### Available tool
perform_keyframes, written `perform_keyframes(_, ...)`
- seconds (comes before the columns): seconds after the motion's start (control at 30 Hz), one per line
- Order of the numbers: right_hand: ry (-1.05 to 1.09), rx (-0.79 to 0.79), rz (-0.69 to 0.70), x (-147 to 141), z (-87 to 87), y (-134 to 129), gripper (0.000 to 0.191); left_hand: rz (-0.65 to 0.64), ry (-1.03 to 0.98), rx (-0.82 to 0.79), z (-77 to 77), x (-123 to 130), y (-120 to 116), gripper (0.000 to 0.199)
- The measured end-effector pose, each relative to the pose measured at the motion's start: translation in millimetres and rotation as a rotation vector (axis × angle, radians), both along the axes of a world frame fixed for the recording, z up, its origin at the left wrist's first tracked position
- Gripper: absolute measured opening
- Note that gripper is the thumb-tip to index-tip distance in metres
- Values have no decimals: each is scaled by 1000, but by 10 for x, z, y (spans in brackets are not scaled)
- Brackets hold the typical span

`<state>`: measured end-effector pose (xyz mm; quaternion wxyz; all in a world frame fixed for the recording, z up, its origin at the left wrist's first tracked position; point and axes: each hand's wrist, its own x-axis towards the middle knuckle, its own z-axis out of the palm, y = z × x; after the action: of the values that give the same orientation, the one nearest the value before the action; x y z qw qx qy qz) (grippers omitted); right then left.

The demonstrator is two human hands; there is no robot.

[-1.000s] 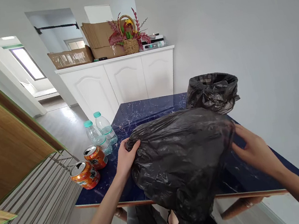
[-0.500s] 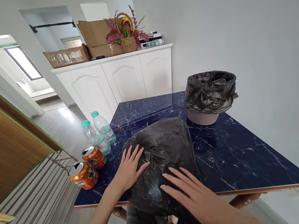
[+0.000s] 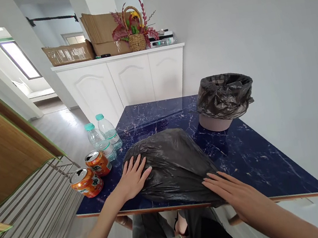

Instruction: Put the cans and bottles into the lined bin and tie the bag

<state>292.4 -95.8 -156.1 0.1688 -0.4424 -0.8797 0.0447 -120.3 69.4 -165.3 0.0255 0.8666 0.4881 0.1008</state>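
A black plastic bag (image 3: 171, 157) lies spread on the dark blue marbled table (image 3: 262, 163), reaching its front edge. On the bag's left part my left hand (image 3: 133, 177) rests flat, fingers apart. My right hand (image 3: 233, 191) lies with outstretched fingers on the bag's front right corner; its thumb is hidden. Beyond that hand, at the back right, stands a pinkish bin (image 3: 215, 123) with a crumpled black liner (image 3: 225, 98) folded over its rim. Left of my left hand are two orange drink cans (image 3: 87, 183), opened at the top, and two clear bottles (image 3: 109, 133) with teal caps.
A metal rack (image 3: 40, 210) and a wooden panel (image 3: 5, 139) stand at the left. Behind the table, a white cabinet (image 3: 135, 82) carries cardboard boxes (image 3: 68, 54) and a flower basket (image 3: 136, 42). A grey wall (image 3: 269, 37) runs along the right.
My right hand has moved right, and the bag's front part now stretches toward the table's right front instead of hanging over the edge. My left hand stays on the bag's left part.
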Motion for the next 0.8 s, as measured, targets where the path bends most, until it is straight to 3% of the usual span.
perform_keyframes(0.13,-2,-128,-19,166,284,-155,76,10,-71,28,184,-14,-184,60)
perform_keyframes(0.23,59,-194,-28,-204,570,-159,71,-24,-69,52,272,-26,-242,63)
perform_keyframes(0.3,99,-214,-28,-589,645,-88,67,-23,-24,29,245,-45,-254,67)
perform_keyframes(0.37,54,-221,44,-918,582,3,93,-13,13,16,172,-65,-268,69)
perform_keyframes(0.43,-9,-219,50,-1072,415,74,116,-16,22,30,109,-86,-294,66)
perform_keyframes(0.5,-61,-198,-5,-1015,208,101,122,-35,8,44,101,-108,-338,64)
perform_keyframes(0.63,-104,-122,-17,-516,-93,23,124,-87,-105,44,253,-159,-513,58)
perform_keyframes(0.73,-104,-132,41,-175,-54,-118,116,-179,-189,29,381,-200,-702,52)
perform_keyframes(0.8,-110,-219,23,-46,140,-228,103,-270,-208,-23,419,-215,-813,68)
